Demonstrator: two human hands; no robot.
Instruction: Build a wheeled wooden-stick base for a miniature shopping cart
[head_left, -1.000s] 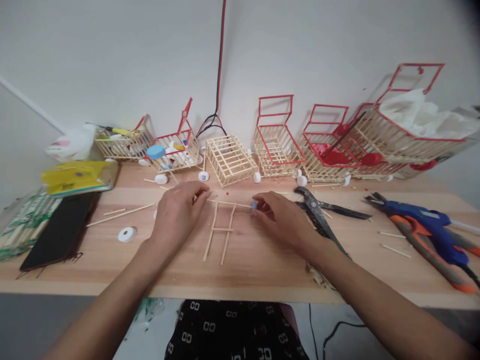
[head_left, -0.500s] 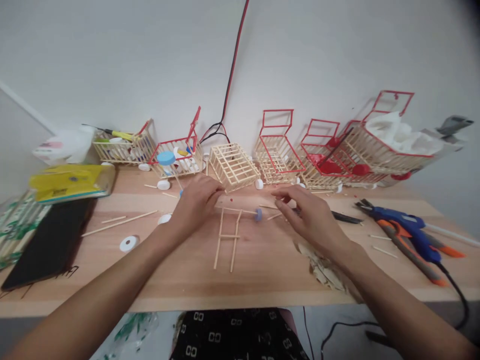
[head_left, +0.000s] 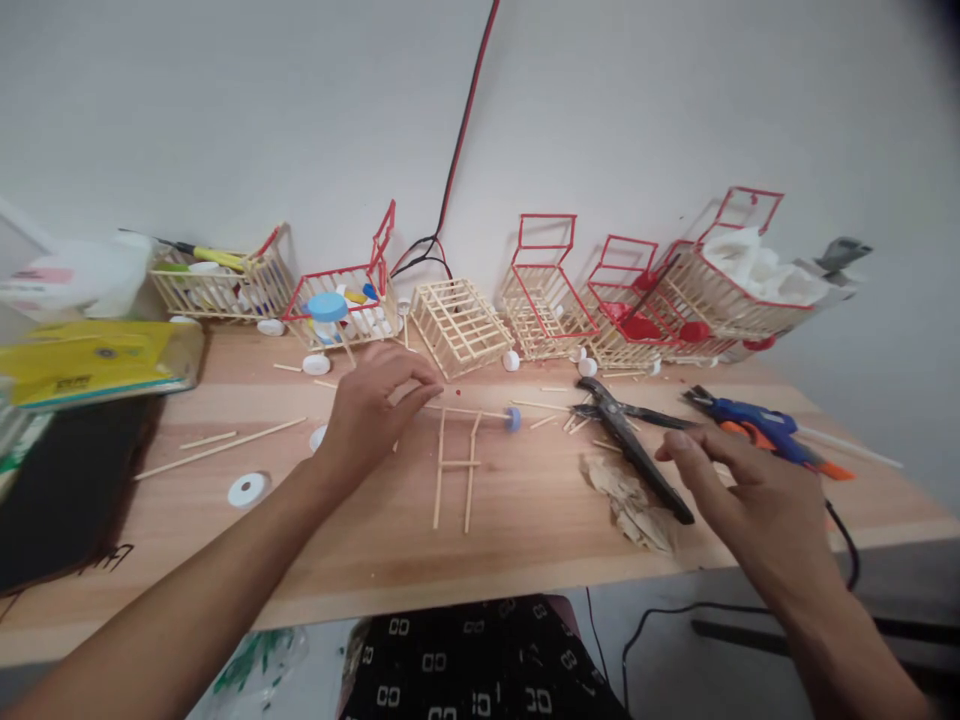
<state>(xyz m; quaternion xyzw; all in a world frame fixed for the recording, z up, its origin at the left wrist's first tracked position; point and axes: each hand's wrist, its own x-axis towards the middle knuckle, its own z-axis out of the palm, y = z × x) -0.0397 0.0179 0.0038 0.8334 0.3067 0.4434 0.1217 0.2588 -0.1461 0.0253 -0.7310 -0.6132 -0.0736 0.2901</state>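
Since the earlier frame the right hand point(head_left: 757, 490) has swung away from the stick frame point(head_left: 455, 465) toward the blue glue gun point(head_left: 754, 422), its grip spread apart and holding nothing, hovering just beside the black pliers point(head_left: 634, 445). The left hand point(head_left: 373, 410) rests at the frame's top crossbar, fingertips pinched together on the stick. The frame lies flat mid-worktop point(head_left: 525, 530), a small blue cap point(head_left: 513, 418) at its right end.

Home craft workbench: wooden table point(head_left: 525, 520) against a plain wall, stick-built mini carts point(head_left: 544, 290), glue gun point(head_left: 757, 425), pliers point(head_left: 630, 440), loose sticks point(head_left: 225, 445).
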